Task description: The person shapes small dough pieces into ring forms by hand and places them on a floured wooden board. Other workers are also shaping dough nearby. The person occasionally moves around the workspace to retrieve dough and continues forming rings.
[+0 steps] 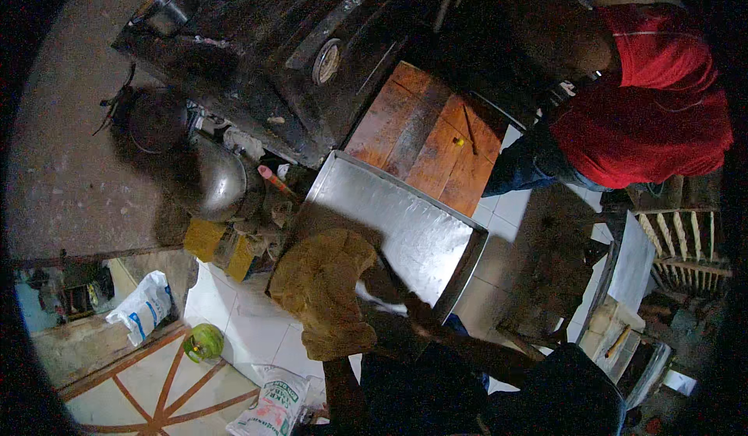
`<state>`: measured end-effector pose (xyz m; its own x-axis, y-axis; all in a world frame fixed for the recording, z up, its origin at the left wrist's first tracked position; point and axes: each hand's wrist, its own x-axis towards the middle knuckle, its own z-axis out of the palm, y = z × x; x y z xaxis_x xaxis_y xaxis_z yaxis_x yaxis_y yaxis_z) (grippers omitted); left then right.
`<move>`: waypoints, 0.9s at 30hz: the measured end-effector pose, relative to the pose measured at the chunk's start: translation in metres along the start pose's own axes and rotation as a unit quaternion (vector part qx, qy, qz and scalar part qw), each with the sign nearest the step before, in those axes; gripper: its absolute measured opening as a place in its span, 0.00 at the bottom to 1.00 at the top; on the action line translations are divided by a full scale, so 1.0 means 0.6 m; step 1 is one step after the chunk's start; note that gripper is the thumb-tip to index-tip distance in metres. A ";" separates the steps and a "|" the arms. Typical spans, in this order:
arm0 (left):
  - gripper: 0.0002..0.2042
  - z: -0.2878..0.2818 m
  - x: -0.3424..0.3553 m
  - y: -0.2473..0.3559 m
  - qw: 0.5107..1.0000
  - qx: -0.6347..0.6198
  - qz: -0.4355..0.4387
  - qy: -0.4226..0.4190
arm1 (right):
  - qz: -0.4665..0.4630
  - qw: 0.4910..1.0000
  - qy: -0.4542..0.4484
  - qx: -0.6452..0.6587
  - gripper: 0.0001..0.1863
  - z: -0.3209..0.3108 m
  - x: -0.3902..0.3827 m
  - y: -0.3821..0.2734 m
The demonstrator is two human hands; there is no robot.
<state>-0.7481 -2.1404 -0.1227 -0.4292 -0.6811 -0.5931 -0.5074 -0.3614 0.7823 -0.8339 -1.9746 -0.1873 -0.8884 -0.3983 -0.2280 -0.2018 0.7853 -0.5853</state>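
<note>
A brown cloth (323, 284) lies bunched over the near left part of a shallow metal tray (405, 218). My left forearm runs up into the cloth from the lower edge. My left hand (336, 341) is covered by it, so its fingers are hidden. My right hand (421, 317) is at the near edge of the tray, right of the cloth. It is dark there, and I cannot make out its fingers or any grip. The tray's bare metal shines on its right side, while a shadow falls across its left part.
A wooden board surface (428, 136) adjoins the tray's far side. A soot-dark stove (257, 70) stands beyond, with a metal pot (218, 179) at left. A person in a red shirt (647, 116) stands at far right. A green gas cylinder (204, 342) and a printed sack (273, 401) stand lower left.
</note>
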 end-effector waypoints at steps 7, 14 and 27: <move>0.13 -0.027 0.009 0.047 0.998 0.043 0.032 -0.026 | -0.042 0.998 -0.012 0.038 0.14 0.069 0.051 -0.103; 0.13 -0.091 0.017 0.117 0.991 0.103 0.072 -0.038 | -0.033 0.995 -0.049 0.075 0.14 0.043 0.020 -0.110; 0.13 -0.266 -0.074 0.282 0.953 0.277 0.121 -0.020 | -0.063 0.983 -0.067 0.157 0.15 0.094 -0.018 -0.255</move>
<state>-0.6960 -2.2729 0.0665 -0.6067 -0.6727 -0.4237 -0.7014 0.2021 0.6835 -0.7701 -2.1172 -0.1392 -0.7983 -0.5583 -0.2259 -0.1513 0.5488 -0.8221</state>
